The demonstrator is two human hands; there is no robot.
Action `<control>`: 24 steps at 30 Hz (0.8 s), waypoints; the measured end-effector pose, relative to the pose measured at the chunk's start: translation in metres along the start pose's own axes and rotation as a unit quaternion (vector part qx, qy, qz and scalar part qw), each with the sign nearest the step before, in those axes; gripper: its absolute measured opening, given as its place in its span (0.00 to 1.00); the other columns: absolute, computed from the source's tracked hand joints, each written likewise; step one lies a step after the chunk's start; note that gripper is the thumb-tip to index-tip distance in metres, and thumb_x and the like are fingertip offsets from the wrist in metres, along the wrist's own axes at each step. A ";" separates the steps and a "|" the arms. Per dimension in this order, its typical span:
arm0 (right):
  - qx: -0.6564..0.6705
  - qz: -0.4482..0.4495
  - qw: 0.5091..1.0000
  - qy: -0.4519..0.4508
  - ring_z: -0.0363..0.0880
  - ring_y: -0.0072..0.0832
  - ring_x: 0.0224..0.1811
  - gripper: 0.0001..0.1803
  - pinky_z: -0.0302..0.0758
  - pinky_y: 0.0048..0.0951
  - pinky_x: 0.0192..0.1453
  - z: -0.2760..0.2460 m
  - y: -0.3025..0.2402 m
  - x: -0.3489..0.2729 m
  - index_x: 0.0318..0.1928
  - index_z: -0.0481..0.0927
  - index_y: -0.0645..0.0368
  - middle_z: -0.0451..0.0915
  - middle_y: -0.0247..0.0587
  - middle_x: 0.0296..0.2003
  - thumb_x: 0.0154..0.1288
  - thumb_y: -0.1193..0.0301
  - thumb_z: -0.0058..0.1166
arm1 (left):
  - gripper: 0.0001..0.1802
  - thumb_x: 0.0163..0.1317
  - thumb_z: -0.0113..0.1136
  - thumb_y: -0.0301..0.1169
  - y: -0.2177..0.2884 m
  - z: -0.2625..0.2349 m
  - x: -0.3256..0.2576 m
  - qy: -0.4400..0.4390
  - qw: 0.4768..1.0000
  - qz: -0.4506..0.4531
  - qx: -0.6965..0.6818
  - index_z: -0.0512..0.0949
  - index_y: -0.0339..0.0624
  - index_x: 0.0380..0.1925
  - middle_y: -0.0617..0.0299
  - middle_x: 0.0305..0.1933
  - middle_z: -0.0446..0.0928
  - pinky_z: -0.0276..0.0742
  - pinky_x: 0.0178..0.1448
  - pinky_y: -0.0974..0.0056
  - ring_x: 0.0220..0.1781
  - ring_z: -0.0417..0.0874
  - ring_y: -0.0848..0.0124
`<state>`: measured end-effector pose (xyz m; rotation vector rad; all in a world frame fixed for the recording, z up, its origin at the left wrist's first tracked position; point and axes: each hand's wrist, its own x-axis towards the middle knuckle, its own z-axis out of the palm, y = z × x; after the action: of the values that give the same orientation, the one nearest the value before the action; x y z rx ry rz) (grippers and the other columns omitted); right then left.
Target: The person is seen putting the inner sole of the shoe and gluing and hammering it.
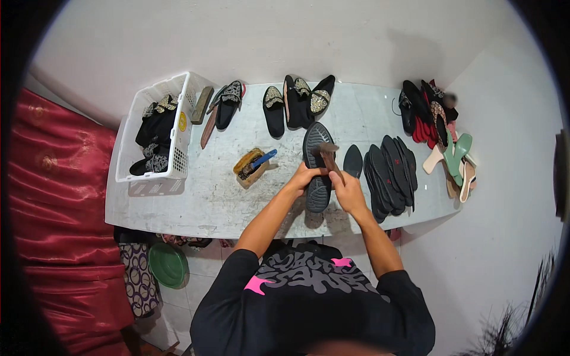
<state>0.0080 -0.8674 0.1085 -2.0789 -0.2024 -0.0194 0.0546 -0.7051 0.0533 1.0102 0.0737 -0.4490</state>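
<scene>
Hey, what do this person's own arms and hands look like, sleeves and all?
The left hand and right hand are bare, with no gloves or wristbands showing. Loose black short sleeves end near the elbows, on a black shirt with grey lettering and pink star-like patches.

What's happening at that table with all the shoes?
A person is holding a dark shoe sole, ribbed side up, in their left hand. Their right hand grips a hammer, its head over the sole; I can't tell if they touch. More soles lie to the right, finished-looking shoes sit behind, and a white basket holds others on the left.
</scene>
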 end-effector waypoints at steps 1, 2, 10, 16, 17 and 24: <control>0.038 0.022 0.999 -0.016 0.75 0.43 0.20 0.25 0.68 0.38 0.28 0.000 0.005 0.007 0.33 0.75 0.68 0.74 0.51 0.17 0.70 0.53 0.46 | 0.18 0.51 0.65 0.25 -0.003 0.000 0.001 0.003 1.000 0.001 -0.003 0.75 0.37 0.44 0.58 0.40 0.79 0.81 0.44 0.64 0.40 0.83 0.69; 0.074 0.047 0.996 -0.028 0.74 0.37 0.18 0.25 0.67 0.36 0.26 -0.003 0.010 0.011 0.32 0.75 0.68 0.73 0.48 0.16 0.70 0.54 0.46 | 0.19 0.51 0.65 0.25 -0.002 0.004 0.001 0.001 1.000 -0.004 -0.004 0.75 0.37 0.44 0.58 0.40 0.79 0.81 0.44 0.65 0.40 0.82 0.69; 0.120 -0.133 0.981 0.078 0.78 0.37 0.20 0.23 0.70 0.34 0.26 -0.001 -0.035 0.011 0.32 0.76 0.67 0.77 0.50 0.20 0.68 0.55 0.50 | 0.21 0.51 0.65 0.26 -0.013 0.001 0.004 0.022 0.999 0.026 0.010 0.73 0.39 0.47 0.60 0.42 0.78 0.80 0.46 0.65 0.41 0.81 0.69; 0.003 0.026 0.999 -0.033 0.80 0.47 0.24 0.25 0.72 0.37 0.30 -0.005 -0.009 0.025 0.36 0.78 0.69 0.78 0.56 0.22 0.69 0.54 0.48 | 0.22 0.53 0.65 0.27 -0.010 -0.002 0.005 0.004 1.000 0.003 -0.005 0.74 0.39 0.49 0.60 0.43 0.79 0.79 0.47 0.65 0.43 0.82 0.69; 0.005 0.028 0.999 -0.032 0.80 0.47 0.24 0.25 0.72 0.37 0.30 -0.007 -0.020 0.021 0.36 0.78 0.69 0.78 0.56 0.22 0.69 0.54 0.48 | 0.22 0.52 0.65 0.28 -0.012 -0.004 0.002 0.001 1.000 0.004 0.005 0.74 0.39 0.49 0.61 0.43 0.79 0.79 0.48 0.65 0.43 0.81 0.69; 0.188 -0.069 0.980 0.007 0.70 0.23 0.17 0.19 0.65 0.28 0.22 -0.019 -0.054 0.005 0.40 0.76 0.66 0.72 0.36 0.16 0.71 0.59 0.46 | 0.22 0.51 0.66 0.27 -0.011 -0.001 0.002 0.022 0.999 0.018 0.019 0.74 0.39 0.48 0.61 0.42 0.78 0.79 0.48 0.64 0.42 0.81 0.70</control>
<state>0.0057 -0.8571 0.1650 -1.6848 -0.3153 -0.0749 0.0520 -0.7098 0.0437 1.0580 0.0862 -0.3964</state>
